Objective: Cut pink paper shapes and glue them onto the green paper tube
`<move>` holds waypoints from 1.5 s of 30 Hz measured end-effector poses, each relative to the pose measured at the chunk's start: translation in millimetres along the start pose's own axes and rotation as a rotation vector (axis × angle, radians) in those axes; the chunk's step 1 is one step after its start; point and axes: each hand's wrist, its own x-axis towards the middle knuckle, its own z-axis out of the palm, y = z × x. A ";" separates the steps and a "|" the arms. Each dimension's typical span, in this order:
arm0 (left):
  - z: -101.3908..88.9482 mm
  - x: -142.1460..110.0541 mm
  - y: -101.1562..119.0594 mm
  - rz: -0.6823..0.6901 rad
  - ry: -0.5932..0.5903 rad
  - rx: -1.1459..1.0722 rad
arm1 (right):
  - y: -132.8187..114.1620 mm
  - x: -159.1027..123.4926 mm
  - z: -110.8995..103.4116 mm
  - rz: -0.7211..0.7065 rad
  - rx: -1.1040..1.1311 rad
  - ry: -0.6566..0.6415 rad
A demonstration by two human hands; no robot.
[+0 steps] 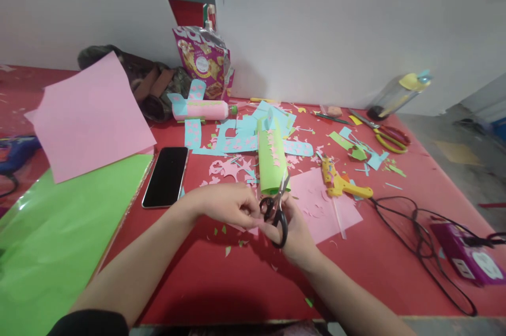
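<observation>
Small scissors (281, 194) with black handles are in my right hand (294, 230), their blades pointing up and away from me. My left hand (237, 207) is closed in a pinch right beside the handles. Whatever its fingertips hold, perhaps a tiny pink scrap, is too small to make out. Just beyond both hands lies a green paper-wrapped tube (271, 167) with a row of pink stars along it. Light blue wings (298, 147) with pink shapes stick out at its sides, and a blue fin (270, 118) stands at its far end.
A pink-wrapped bottle plane (205, 109) lies behind, near a snack bag (203, 64). A phone (165, 178), pink sheets (93, 120) and green sheets (75, 241) are at left. Right are a yellow glue gun (342, 184) with its cable, larger scissors (389, 138) and a purple box (466, 257).
</observation>
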 end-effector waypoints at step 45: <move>-5.2 -10.2 15.8 -0.100 0.692 -0.087 | 5.3 -3.1 -2.5 -0.057 0.138 -0.079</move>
